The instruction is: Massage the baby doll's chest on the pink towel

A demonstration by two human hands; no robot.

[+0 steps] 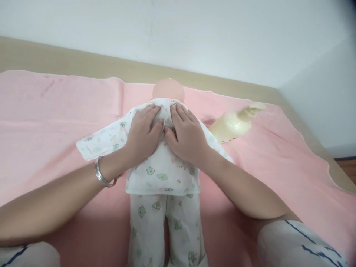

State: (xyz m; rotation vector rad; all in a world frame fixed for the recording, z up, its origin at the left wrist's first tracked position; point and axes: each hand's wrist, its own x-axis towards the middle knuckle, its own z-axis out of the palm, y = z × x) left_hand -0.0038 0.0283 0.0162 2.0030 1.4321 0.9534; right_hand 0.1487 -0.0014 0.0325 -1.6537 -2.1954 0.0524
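Note:
A baby doll (pixel 168 90) lies lengthwise before me, with only the smooth top of its head showing beyond the collar. It wears a white pajama top (pixel 164 181) and matching pajama pants (pixel 147 230), printed with small green figures. My left hand (pixel 144 132) rests on the left side of the doll's upper body, fingers extended and touching the cloth. On the other side, my right hand (pixel 187 133) lies likewise with its fingers stretched out. The two thumbs are close together near the middle, where the fabric bunches slightly. A sleeve spreads out to each side.
A pale yellow pump bottle (pixel 230 125) lies tilted to the right of the doll. Beneath everything is a pink blanket (pixel 55 100) with folds and a wavy edge. The wooden surface (pixel 83 59) shows behind it, against a white wall (pixel 194 37).

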